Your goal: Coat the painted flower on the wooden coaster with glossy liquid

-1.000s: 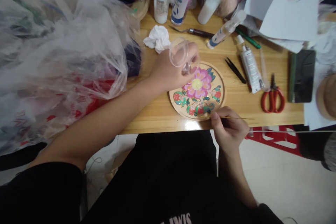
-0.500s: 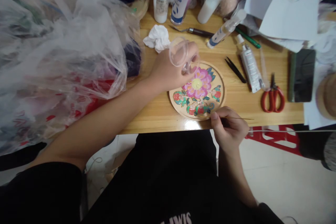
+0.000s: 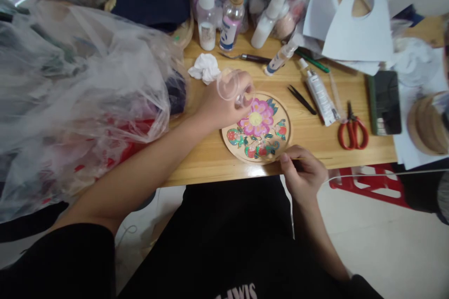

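A round wooden disc [image 3: 257, 127] painted with a pink flower and green leaves lies near the front edge of the wooden table [image 3: 315, 138]. My left hand [image 3: 219, 103] is closed round a small clear plastic cup [image 3: 229, 85], held tilted over the disc's upper left edge. My right hand [image 3: 302, 170] pinches a thin stick [image 3: 317, 159] at the disc's lower right rim, with the stick pointing right along the table edge.
A big clear plastic bag [image 3: 80, 98] fills the left. Bottles [image 3: 217, 16], crumpled tissue [image 3: 204, 67], a glue tube [image 3: 317, 91], black tweezers [image 3: 301, 99], red scissors [image 3: 352, 130], a phone [image 3: 385, 102] and white cut paper [image 3: 351, 23] crowd the back and right.
The view has tilted up and shifted, so everything sits lower and further left in the picture. Both hands keep their hold and their places by the disc.
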Motion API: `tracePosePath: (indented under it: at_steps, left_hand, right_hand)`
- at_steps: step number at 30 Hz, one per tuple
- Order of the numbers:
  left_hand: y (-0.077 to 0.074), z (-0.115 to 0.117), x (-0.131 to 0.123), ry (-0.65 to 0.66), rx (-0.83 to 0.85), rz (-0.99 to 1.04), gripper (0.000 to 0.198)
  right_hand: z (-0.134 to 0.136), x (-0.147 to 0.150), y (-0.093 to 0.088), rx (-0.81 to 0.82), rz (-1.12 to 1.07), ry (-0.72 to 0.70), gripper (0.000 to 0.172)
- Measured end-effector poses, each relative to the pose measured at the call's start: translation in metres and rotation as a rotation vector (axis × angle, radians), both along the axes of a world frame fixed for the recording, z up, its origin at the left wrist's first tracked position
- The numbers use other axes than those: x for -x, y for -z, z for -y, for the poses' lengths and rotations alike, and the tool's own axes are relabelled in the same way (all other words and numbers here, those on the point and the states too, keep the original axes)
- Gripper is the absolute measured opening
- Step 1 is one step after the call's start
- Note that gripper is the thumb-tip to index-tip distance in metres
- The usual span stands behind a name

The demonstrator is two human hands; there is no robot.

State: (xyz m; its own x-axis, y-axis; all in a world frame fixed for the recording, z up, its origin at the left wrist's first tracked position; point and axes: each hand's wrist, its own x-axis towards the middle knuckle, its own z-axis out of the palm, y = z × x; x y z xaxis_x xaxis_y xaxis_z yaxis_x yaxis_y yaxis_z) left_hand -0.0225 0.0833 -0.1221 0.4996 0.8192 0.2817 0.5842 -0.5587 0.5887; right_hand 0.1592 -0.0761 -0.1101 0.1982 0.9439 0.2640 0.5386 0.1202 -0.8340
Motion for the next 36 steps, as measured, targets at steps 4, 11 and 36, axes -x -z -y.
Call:
tracePosePath:
  at_steps: [4,11,36]
  left_hand:
    - [-0.002,0.001,0.001,0.007,-0.007,0.022,0.013]
    - [-0.005,0.001,0.002,0.035,-0.006,0.113,0.007]
    - [-0.005,0.002,0.002,0.061,-0.018,0.075,0.009]
  right_hand:
    - [-0.007,0.001,-0.005,-0.025,-0.083,0.227,0.021]
    - [-0.060,0.018,-0.033,-0.159,0.151,0.053,0.017]
    - [-0.100,0.019,-0.037,0.228,-0.075,-0.098,0.026]
